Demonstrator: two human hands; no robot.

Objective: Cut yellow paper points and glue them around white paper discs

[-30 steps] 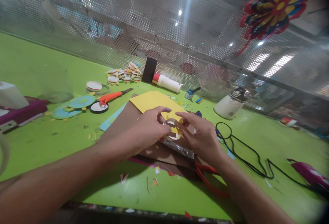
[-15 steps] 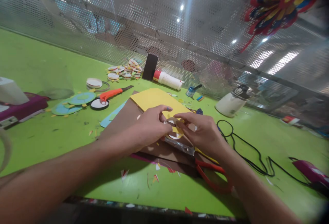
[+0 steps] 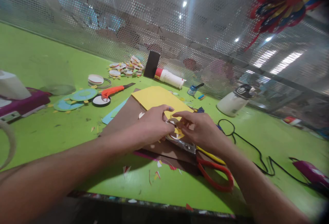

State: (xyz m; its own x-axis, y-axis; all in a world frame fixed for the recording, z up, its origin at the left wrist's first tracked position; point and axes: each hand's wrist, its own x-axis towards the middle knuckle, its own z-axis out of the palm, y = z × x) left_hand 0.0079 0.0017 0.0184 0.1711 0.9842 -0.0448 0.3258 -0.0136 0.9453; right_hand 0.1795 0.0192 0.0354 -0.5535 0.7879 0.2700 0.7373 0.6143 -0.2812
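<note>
My left hand (image 3: 151, 126) and my right hand (image 3: 202, 129) meet over a brown card sheet (image 3: 125, 117) on the green table (image 3: 38, 63). Both pinch a small round white paper ring with yellow bits (image 3: 175, 132), held just above the card. Fingers of both hands are curled onto it. A yellow paper sheet (image 3: 154, 97) lies just beyond the hands. Red-handled scissors (image 3: 214, 172) lie under my right wrist.
An orange utility knife (image 3: 113, 91), blue paper discs (image 3: 77, 97) and a pile of finished rings (image 3: 127, 68) lie at the left back. A phone (image 3: 152, 64), glue bottle (image 3: 169, 77), white jar (image 3: 232, 102) and black cable (image 3: 246, 145) sit nearby. A perforated metal screen (image 3: 167, 18) closes the back.
Both hands stayed on the ring, fingers shifting slightly around it. The view tilted a little, so the scissors under my right wrist show more.
</note>
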